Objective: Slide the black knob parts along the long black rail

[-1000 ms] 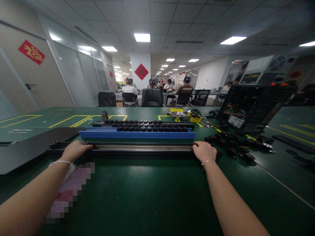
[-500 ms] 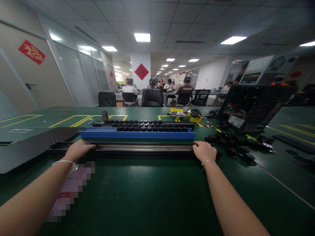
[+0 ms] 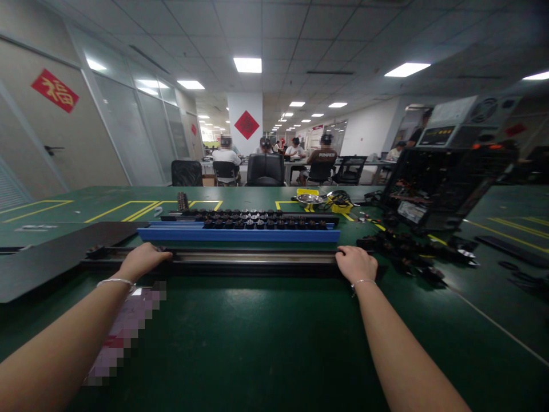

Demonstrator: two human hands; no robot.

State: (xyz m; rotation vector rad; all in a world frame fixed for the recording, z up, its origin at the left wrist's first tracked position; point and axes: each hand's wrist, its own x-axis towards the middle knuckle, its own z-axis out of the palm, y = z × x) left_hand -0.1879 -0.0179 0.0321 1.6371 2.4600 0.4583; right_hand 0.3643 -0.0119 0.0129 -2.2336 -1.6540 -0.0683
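A long black rail [image 3: 253, 258] with a shiny metal strip lies crosswise on the green table. Over its left part, my left hand [image 3: 143, 260] is closed, thumb pointing right; a small dark piece shows by the fingertips, too unclear to name. My right hand [image 3: 357, 263] grips the rail's right end, its fingers curled over the far side. Just beyond the rail, a blue channel [image 3: 240, 235] runs parallel to it, with a row of small black parts [image 3: 266, 224] along it.
A dark flat panel [image 3: 55, 257] lies at left, and a pixelated pinkish sheet [image 3: 124, 332] is under my left forearm. At right stand an open black computer case [image 3: 433, 189] and a heap of black parts [image 3: 403, 249]. A metal dish [image 3: 311, 199] sits farther back. People sit beyond the table.
My left hand has shifted slightly to the right along the rail. My right hand and the rail look unmoved.
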